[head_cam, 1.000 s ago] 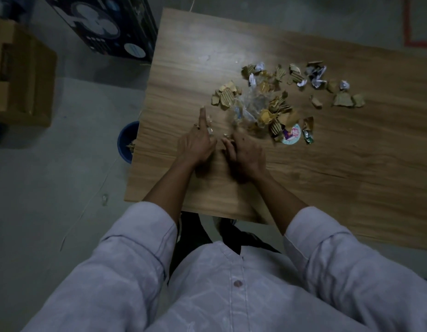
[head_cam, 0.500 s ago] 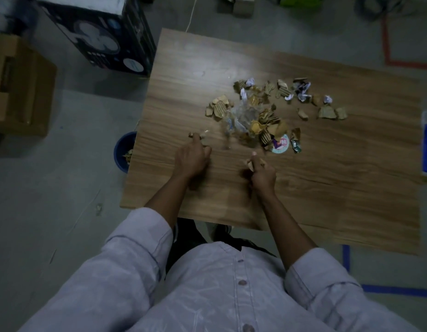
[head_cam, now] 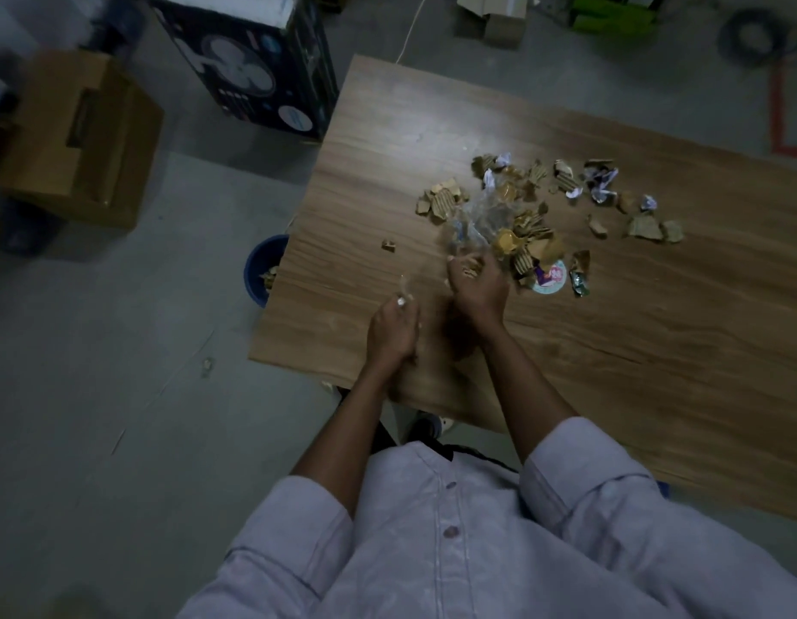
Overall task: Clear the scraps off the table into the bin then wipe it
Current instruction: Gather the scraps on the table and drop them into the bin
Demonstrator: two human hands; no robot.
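Note:
A heap of scraps [head_cam: 517, 216], torn cardboard, crumpled paper, clear plastic and a round lid, lies on the wooden table [head_cam: 611, 332]. One small cardboard bit [head_cam: 388, 245] sits apart to the left of the heap. My right hand [head_cam: 477, 285] is at the heap's near left edge, fingers curled around small cardboard scraps. My left hand [head_cam: 394, 328] is closer to me, closed on a thin pale scrap that sticks up from its fingers. A blue bin [head_cam: 262, 270] stands on the floor, partly hidden under the table's left edge, with scraps inside.
A dark fan carton [head_cam: 254, 69] stands on the floor beyond the table's far left corner. A brown cardboard box [head_cam: 79, 140] sits further left. More boxes, a white cable and red floor tape lie past the table. My pale shirt fills the bottom.
My right hand has moved forward from the near table to the edge of the heap. My left hand pulled back slightly, leaving one small cardboard bit on the table. The view shifted.

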